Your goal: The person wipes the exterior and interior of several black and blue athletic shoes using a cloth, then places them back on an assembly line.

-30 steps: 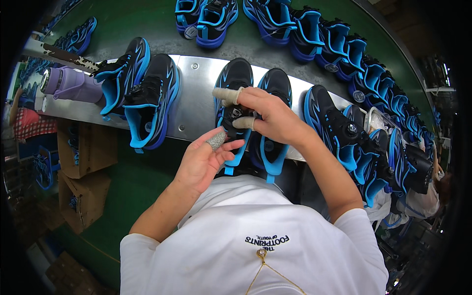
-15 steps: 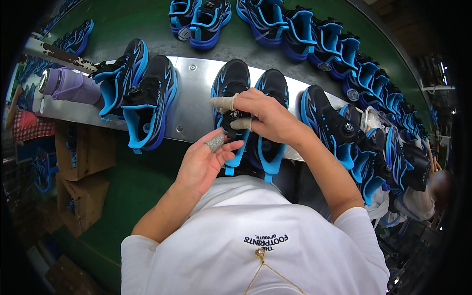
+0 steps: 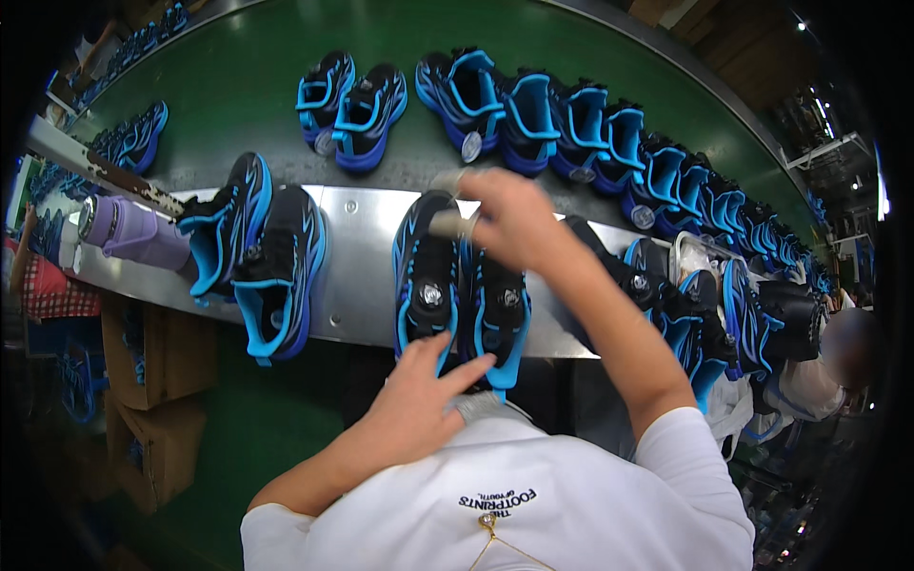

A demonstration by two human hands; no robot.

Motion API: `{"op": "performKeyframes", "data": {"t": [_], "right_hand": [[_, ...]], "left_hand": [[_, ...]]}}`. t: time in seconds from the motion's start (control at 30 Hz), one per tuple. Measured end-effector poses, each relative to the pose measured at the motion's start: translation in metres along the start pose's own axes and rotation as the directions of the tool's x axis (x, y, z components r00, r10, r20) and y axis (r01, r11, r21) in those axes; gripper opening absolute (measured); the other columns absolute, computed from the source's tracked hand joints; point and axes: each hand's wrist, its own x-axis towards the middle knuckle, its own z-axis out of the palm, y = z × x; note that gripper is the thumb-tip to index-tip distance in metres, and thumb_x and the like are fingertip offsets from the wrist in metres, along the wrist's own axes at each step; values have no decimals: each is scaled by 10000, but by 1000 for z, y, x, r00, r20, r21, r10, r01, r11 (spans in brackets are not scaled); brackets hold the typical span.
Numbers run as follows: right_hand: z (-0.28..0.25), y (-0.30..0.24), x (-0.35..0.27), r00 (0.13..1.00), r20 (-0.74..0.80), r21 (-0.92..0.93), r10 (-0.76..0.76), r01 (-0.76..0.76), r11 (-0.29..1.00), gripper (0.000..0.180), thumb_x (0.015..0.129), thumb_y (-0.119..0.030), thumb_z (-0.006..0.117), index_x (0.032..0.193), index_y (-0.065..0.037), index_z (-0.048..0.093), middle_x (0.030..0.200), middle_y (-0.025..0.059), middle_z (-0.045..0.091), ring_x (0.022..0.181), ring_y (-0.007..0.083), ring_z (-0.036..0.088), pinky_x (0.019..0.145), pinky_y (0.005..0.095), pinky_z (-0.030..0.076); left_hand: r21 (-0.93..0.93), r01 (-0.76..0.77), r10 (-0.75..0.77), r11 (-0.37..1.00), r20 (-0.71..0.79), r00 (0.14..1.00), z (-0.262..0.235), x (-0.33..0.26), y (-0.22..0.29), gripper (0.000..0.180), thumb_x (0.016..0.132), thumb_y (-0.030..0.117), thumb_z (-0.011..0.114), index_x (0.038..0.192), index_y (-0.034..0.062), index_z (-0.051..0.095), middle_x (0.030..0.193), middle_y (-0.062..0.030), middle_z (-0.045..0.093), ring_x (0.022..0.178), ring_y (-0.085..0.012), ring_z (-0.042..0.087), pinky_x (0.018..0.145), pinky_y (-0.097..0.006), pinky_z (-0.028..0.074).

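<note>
A pair of black and blue sneakers with dial fasteners stands before me, toes pointing away: the left sneaker [image 3: 424, 262] and the right sneaker [image 3: 503, 305]. My left hand [image 3: 409, 409] is at their heel ends. Its fingers are spread, one at the left sneaker's collar and another over the right one's opening; a grey finger cover is partly visible. My right hand [image 3: 509, 219], blurred, hovers around the toe ends, with two beige-covered fingers apart and nothing visible between them. Parts of both toes lie hidden beneath it.
Another sneaker pair [image 3: 281, 266] stands left on the metal ledge [image 3: 357, 238], near a purple bottle [image 3: 143, 231]. Several sneakers [image 3: 581, 119] line the green surface [image 3: 238, 86] beyond. More sneakers [image 3: 695, 305] crowd the right. Cardboard boxes [image 3: 157, 357] are stacked at lower left.
My right hand has left the left sneaker's dial area and moved toward the toes. My left hand has come down to the heel ends. The view has shifted, placing the sneakers lower.
</note>
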Motion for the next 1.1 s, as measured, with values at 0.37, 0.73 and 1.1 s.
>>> {"op": "performKeyframes", "data": {"t": [0.37, 0.73, 1.1], "right_hand": [[13, 132, 116, 863, -146, -364, 483, -501, 785, 689, 733, -594, 768, 1240, -139, 667, 1074, 160, 716, 1069, 322, 661, 934, 426, 510], [-140, 100, 55, 847, -262, 667, 462, -187, 721, 253, 926, -314, 693, 1025, -82, 719, 718, -93, 515, 588, 10, 413, 517, 206, 275], [-90, -12, -70, 946, -176, 231, 273, -231, 945, 227, 861, -265, 760, 909, -46, 723, 783, 45, 620, 695, 174, 564, 641, 322, 463]], "left_hand": [[231, 123, -165, 965, 170, 972, 19, 48, -11, 410, 939, 362, 538, 1263, 126, 622, 886, -295, 578, 724, -411, 641, 654, -482, 549], [647, -12, 17, 763, -1, 1000, -72, 215, -91, 246, 921, 269, 520, 938, 96, 694, 844, -191, 698, 812, -375, 694, 665, -500, 565], [-128, -222, 123, 967, -529, 840, -71, 118, -40, 682, 825, 211, 756, 1417, 29, 471, 1383, -209, 519, 1234, -367, 521, 1021, -438, 418]]}}
